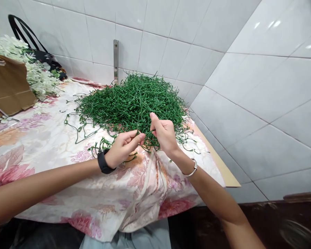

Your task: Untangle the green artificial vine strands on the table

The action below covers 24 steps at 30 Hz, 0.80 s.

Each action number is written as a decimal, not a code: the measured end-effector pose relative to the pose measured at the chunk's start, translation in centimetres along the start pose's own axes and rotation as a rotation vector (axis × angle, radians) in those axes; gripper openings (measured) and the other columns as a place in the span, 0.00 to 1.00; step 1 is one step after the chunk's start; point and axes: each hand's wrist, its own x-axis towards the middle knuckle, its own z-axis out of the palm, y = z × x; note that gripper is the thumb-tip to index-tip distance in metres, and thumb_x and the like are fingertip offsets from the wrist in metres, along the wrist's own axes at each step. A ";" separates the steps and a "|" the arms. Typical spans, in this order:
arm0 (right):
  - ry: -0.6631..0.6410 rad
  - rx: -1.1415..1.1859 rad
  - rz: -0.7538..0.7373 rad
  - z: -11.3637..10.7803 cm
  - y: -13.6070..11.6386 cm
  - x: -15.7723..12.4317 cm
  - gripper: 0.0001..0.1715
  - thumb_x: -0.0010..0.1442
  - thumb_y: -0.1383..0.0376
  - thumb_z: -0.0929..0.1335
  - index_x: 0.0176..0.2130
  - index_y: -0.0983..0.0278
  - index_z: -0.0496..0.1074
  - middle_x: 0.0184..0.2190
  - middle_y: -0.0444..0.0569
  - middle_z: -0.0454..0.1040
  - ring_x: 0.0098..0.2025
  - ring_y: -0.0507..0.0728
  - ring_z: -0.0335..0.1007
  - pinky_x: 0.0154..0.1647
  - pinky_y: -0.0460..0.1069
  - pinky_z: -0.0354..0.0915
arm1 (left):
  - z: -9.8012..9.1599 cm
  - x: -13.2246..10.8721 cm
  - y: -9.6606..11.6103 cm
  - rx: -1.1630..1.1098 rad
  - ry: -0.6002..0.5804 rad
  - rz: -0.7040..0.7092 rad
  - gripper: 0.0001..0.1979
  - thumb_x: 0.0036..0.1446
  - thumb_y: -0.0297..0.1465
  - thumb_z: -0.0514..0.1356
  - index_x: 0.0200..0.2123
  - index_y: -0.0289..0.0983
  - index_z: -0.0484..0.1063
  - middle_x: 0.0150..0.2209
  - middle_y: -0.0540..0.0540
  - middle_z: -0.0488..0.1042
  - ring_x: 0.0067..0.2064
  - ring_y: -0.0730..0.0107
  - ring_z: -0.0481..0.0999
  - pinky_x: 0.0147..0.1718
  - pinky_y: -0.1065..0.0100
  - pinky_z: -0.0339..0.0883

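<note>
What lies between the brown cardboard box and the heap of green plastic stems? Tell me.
In the head view, white artificial flowers spill beside the brown cardboard box; then bare pink floral tablecloth runs to the heap of green plastic stems.

Stem pile (pixel 131 100) on table (pixel 41 138), cardboard box (pixel 7 86) left, wall (pixel 261 86) right

Single head-worn camera is looking forward and down, close over the floral-clothed table (pixel 41 138), facing the white tiled corner wall (pixel 171 34).
</note>
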 end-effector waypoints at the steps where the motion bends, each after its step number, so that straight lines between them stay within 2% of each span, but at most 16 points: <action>1: -0.012 0.040 0.026 0.0 0.2 0.1 0.28 0.55 0.55 0.62 0.11 0.67 0.58 0.08 0.37 0.50 0.13 0.42 0.44 0.15 0.44 0.42 | 0.0 0.0 -0.1 0.020 0.012 0.005 0.16 0.56 0.39 0.52 0.23 0.34 0.61 0.15 0.57 0.49 0.17 0.82 0.49 0.16 0.75 0.42; 7: -0.116 0.308 0.242 1.1 0.9 0.3 0.27 0.54 0.55 0.64 0.12 0.65 0.53 0.08 0.35 0.46 0.12 0.43 0.40 0.14 0.44 0.38 | 0.2 0.2 -0.4 0.056 0.034 0.005 0.16 0.56 0.40 0.52 0.23 0.35 0.61 0.15 0.57 0.48 0.17 0.81 0.48 0.16 0.74 0.41; 9: -0.131 0.340 0.277 0.7 0.7 0.8 0.25 0.54 0.57 0.63 0.13 0.64 0.52 0.08 0.34 0.45 0.12 0.43 0.39 0.14 0.44 0.38 | 0.1 0.1 -0.3 0.052 0.031 -0.001 0.16 0.56 0.40 0.51 0.23 0.35 0.61 0.15 0.57 0.47 0.17 0.81 0.48 0.16 0.73 0.41; 11: -0.077 0.351 0.270 -1.1 0.1 1.8 0.24 0.54 0.58 0.63 0.15 0.63 0.51 0.09 0.34 0.43 0.12 0.43 0.38 0.14 0.44 0.38 | -0.2 -0.4 -0.2 0.062 0.018 -0.011 0.16 0.56 0.40 0.51 0.23 0.35 0.61 0.15 0.56 0.48 0.17 0.81 0.48 0.17 0.73 0.41; 12: 0.020 0.351 0.236 -2.3 -0.2 2.4 0.23 0.54 0.58 0.63 0.16 0.62 0.50 0.10 0.34 0.42 0.12 0.43 0.36 0.14 0.44 0.37 | -0.3 -0.6 -0.2 0.065 0.013 -0.017 0.16 0.57 0.40 0.51 0.23 0.34 0.61 0.15 0.56 0.48 0.17 0.81 0.48 0.17 0.74 0.41; 15: 0.230 0.305 0.001 -6.2 -0.8 3.9 0.24 0.54 0.57 0.63 0.18 0.62 0.46 0.11 0.34 0.39 0.13 0.44 0.33 0.15 0.45 0.37 | -0.6 -1.1 -0.1 -0.013 0.026 -0.057 0.17 0.56 0.40 0.51 0.22 0.35 0.60 0.14 0.57 0.47 0.16 0.82 0.47 0.16 0.74 0.38; 17: 0.295 0.321 0.001 -7.3 -0.6 4.0 0.24 0.55 0.55 0.62 0.18 0.62 0.47 0.11 0.34 0.40 0.13 0.44 0.35 0.15 0.45 0.37 | -0.6 -1.0 -0.1 -0.104 0.034 -0.092 0.17 0.56 0.41 0.51 0.23 0.35 0.60 0.13 0.58 0.46 0.15 0.82 0.46 0.16 0.74 0.38; 19: 0.220 0.296 0.027 -6.7 0.0 3.4 0.24 0.55 0.54 0.62 0.18 0.62 0.48 0.12 0.35 0.43 0.13 0.44 0.37 0.15 0.45 0.38 | -0.7 -0.5 -0.1 -0.150 0.034 -0.111 0.16 0.55 0.41 0.52 0.23 0.34 0.62 0.13 0.58 0.46 0.15 0.82 0.45 0.16 0.74 0.39; 24: -0.003 0.070 -0.063 -3.1 0.9 1.1 0.29 0.58 0.53 0.60 0.13 0.64 0.51 0.11 0.38 0.49 0.14 0.44 0.43 0.17 0.46 0.41 | -1.4 0.7 0.5 -0.171 0.075 -0.056 0.14 0.56 0.39 0.53 0.27 0.34 0.65 0.14 0.57 0.49 0.17 0.82 0.47 0.17 0.75 0.41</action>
